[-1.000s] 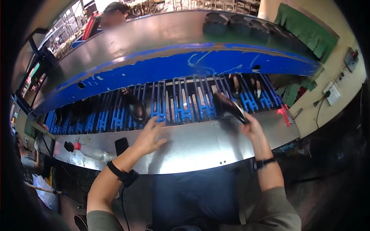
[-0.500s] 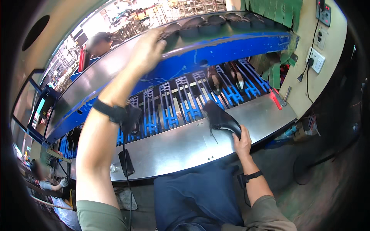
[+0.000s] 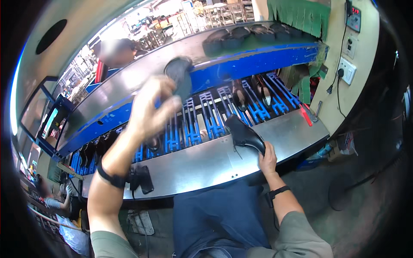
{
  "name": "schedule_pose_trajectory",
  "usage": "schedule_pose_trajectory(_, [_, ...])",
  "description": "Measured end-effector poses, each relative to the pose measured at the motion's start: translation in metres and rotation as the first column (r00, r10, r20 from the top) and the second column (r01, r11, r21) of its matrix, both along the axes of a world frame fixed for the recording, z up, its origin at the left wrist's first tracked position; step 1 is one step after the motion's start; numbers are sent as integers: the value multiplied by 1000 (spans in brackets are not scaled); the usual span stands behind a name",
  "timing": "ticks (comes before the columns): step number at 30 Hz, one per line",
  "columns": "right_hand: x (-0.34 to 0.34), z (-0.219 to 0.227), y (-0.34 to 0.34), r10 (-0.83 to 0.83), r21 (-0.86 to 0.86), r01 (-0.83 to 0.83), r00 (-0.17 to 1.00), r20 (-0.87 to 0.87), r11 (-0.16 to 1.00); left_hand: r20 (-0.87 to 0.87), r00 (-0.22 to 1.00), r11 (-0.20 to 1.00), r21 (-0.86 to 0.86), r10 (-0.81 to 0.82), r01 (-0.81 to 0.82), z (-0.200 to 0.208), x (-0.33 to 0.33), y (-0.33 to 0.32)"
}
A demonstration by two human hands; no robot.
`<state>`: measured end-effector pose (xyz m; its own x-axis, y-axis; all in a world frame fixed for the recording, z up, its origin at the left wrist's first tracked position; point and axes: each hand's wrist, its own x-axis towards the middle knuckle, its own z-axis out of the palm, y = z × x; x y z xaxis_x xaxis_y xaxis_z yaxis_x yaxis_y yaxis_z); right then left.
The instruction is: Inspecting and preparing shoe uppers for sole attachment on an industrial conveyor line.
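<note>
My right hand [image 3: 267, 159] grips one end of a black leather shoe [image 3: 246, 134] over the steel ledge [image 3: 206, 161]. A thin lace or strap dangles from the shoe. My left hand [image 3: 155, 107], smeared by motion, is raised above the blue rack bars. Its fingers are closed on a dark grey, round-ended piece [image 3: 182, 75] that looks like a shoe sole; where they grip it is blurred. Similar dark pieces [image 3: 241, 36] stand in a row on the upper shelf [image 3: 142, 64].
Blue conveyor bars [image 3: 211, 109] run between ledge and shelf, with brown shoes [image 3: 239, 94] on them. A phone [image 3: 145, 179] lies at the ledge's left. Red-handled pliers [image 3: 306, 116] rest near the right wall with sockets [image 3: 347, 71]. Another person [image 3: 114, 53] is beyond the shelf.
My left hand has drawn back from the shelf toward me, bringing a dark sole-like piece away from the row. My right hand and the shoe have hardly moved.
</note>
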<state>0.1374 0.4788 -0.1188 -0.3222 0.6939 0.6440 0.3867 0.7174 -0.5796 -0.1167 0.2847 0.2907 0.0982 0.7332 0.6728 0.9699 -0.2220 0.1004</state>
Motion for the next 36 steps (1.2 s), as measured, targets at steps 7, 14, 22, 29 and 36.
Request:
schedule_pose_trajectory(7, [22,150,-23,100,170,-160,944,314,972,2,967,853,-471,-254,225,-160,158,-219])
schedule_pose_trajectory(14, [48,268,-118,503,-217,-506,861,-72,835,575,807,857,-478,137,195,-316,188,-302])
schedule_pose_trajectory(22, [60,130,-206,588,-691,-588,756,-286,420,551,477,728,-472,684,-497,-351,59,-249])
schedule_pose_trajectory(29, [89,126,-235,213,-552,-804,512,-832,-222,928,-344,971,-199,143,-133,-343,40,-215])
schedule_pose_trajectory(36, [152,44,-253,113,-569,-541,655,-747,-619,790,-594,963,254,-154,88,-281,77,-245])
